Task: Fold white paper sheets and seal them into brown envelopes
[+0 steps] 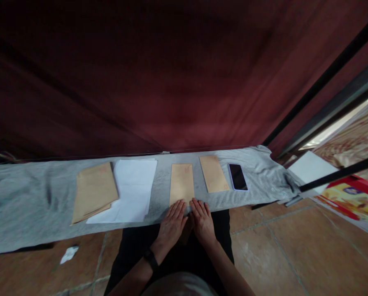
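Note:
A brown paper envelope (pixel 181 183) lies lengthwise in front of me on the grey cloth. My left hand (pixel 173 220) rests flat on its near left edge, fingers stretched forward. Beside it, my right hand (pixel 201 218) lies on the near right edge, fingers also straight and flat. The near end of the envelope is hidden under both hands. A second brown envelope (pixel 214 173) lies a little to the right, slightly turned and touched by neither hand.
Left of me, a stack of brown envelopes (pixel 96 187) overlaps white paper sheets (pixel 136 187). A phone (pixel 238 177) lies at the right. The narrow surface with its grey cloth (pixel 264 174) meets a dark red hanging cloth (pixel 171 90). A red and yellow box (pixel 353 199) stands at far right.

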Available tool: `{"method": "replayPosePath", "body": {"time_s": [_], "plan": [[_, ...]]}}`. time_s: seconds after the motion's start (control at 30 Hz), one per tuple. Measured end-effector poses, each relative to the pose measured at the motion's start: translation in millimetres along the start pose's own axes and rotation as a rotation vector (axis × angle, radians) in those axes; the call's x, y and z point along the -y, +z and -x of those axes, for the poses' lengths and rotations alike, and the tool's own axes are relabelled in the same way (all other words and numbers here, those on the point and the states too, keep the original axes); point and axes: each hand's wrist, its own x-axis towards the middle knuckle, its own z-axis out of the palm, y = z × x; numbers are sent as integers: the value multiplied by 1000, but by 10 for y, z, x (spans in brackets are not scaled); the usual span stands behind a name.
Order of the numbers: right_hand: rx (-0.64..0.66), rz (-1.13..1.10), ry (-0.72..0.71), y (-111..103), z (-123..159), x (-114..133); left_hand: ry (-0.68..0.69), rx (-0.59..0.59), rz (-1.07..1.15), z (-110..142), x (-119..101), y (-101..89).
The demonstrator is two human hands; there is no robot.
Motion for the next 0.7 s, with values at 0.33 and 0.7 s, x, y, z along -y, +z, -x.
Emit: {"method": "replayPosePath", "body": {"time_s": [0.33, 0.7], "plan": [[0, -62, -67, 50, -64, 237, 4, -21, -85, 67, 101, 57], [-33, 6, -16, 71, -34, 189, -38, 2, -104, 64, 165, -59]]}}
